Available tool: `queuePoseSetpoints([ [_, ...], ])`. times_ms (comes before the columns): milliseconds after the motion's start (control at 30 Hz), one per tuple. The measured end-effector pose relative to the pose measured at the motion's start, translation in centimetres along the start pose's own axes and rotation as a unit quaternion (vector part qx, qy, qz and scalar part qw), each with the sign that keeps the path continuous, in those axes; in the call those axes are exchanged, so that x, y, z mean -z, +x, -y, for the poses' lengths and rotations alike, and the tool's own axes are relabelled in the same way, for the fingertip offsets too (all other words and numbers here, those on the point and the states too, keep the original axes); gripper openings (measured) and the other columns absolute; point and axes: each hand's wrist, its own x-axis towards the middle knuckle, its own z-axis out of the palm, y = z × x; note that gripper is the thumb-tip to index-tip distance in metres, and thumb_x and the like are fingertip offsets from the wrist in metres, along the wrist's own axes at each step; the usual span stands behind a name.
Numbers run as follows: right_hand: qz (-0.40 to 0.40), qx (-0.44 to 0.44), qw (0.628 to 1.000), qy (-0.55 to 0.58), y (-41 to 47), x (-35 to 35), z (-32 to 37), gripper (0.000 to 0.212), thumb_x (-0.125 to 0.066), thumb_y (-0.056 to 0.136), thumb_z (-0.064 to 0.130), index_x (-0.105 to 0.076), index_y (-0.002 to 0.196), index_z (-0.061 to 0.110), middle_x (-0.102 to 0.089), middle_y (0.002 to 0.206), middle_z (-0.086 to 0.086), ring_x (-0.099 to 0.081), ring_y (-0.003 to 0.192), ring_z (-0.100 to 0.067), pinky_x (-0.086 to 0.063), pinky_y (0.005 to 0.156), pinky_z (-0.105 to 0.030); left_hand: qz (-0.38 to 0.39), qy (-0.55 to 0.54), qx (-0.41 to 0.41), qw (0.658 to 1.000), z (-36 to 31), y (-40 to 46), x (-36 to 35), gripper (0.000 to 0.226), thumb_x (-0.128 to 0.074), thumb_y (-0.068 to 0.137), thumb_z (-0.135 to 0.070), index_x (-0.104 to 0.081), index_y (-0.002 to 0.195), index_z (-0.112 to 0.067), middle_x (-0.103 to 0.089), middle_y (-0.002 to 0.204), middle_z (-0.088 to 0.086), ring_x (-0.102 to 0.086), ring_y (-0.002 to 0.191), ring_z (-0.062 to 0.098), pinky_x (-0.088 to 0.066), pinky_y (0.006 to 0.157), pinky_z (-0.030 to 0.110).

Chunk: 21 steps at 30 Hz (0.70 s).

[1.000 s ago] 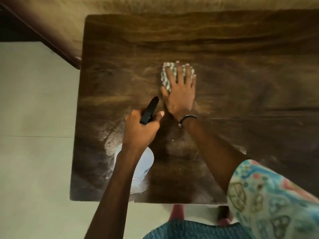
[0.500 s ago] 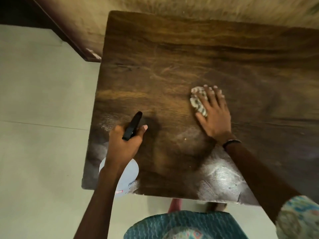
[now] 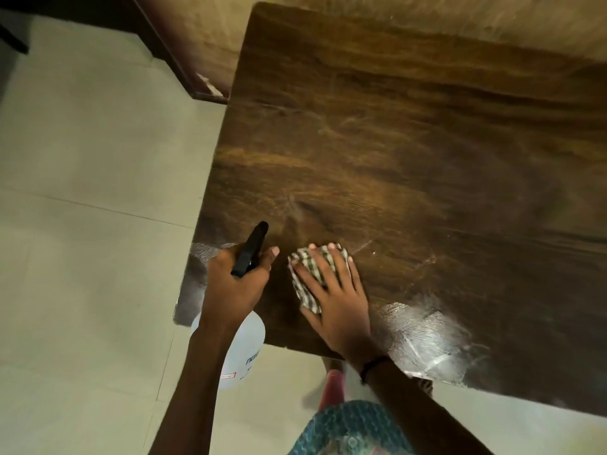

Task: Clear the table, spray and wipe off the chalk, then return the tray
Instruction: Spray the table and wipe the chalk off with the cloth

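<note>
A dark wooden table (image 3: 410,152) fills the upper right of the head view. My left hand (image 3: 235,287) grips a white spray bottle (image 3: 243,349) by its black trigger head (image 3: 250,248), held over the table's near left corner. My right hand (image 3: 331,297) lies flat with straight fingers on a checked cloth (image 3: 303,287), pressing it to the tabletop just right of the bottle. Pale chalky, wet smears (image 3: 423,339) shine near the front edge at the right, and another patch (image 3: 197,277) lies at the left corner. Faint wipe streaks cross the middle of the wood.
Light floor tiles (image 3: 82,224) lie left of and below the table. A dark wooden skirting or frame (image 3: 177,64) runs along the wall at the back left. A pink slipper (image 3: 333,389) and my patterned clothing show under the front edge.
My right hand slid the cloth from the table's middle toward the near left corner, ending beside the bottle. My left hand kept its hold on the bottle. The view shifted left.
</note>
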Motion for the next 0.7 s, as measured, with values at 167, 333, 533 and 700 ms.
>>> queuePoseSetpoints([
  [167,-0.022,-0.029,0.999,0.013,11.4,1.8,-2.3,0.063,-0.029,0.091,0.049,-0.023,0.151,0.031,-0.018,0.16,-0.004,-0.008,0.148,-0.031,-0.011,0.12,-0.048,-0.014,-0.04,0.024,0.999,0.1,1.5,0.4,0.035,-0.073,0.075,-0.043,-0.066,0.09,-0.012,-0.07,0.086,0.013,-0.061,0.071,0.022,-0.046,0.064,0.029],
  [333,-0.042,-0.107,0.993,0.01,22.0,4.6,-5.3,0.061,-0.037,0.095,0.047,-0.017,0.151,0.033,-0.013,0.161,-0.003,-0.005,0.148,-0.032,-0.01,0.12,-0.048,-0.028,-0.022,0.006,0.999,-0.8,3.7,1.4,0.062,-0.07,0.063,-0.065,-0.066,0.1,-0.016,-0.069,0.097,0.006,-0.066,0.09,0.03,-0.054,0.088,0.047],
  [533,-0.005,-0.012,1.0,-0.012,23.5,3.9,1.6,0.059,-0.035,0.097,0.044,-0.02,0.152,0.028,-0.014,0.161,-0.007,-0.005,0.148,-0.033,-0.005,0.12,-0.05,-0.035,-0.044,-0.021,0.998,-2.2,5.2,2.8,0.041,-0.071,0.076,-0.046,-0.068,0.098,-0.011,-0.071,0.09,0.009,-0.054,0.061,0.021,-0.048,0.064,0.029],
  [700,0.083,0.188,0.976,-0.076,14.0,0.1,9.4,0.061,-0.032,0.095,0.049,-0.029,0.149,0.022,-0.023,0.158,-0.007,-0.004,0.148,-0.034,0.005,0.119,-0.051,-0.068,-0.046,-0.012,0.997,-2.4,4.4,4.7,0.027,-0.073,0.078,-0.039,-0.065,0.079,-0.012,-0.061,0.065,0.007,-0.051,0.051,0.017,-0.039,0.053,0.024],
])
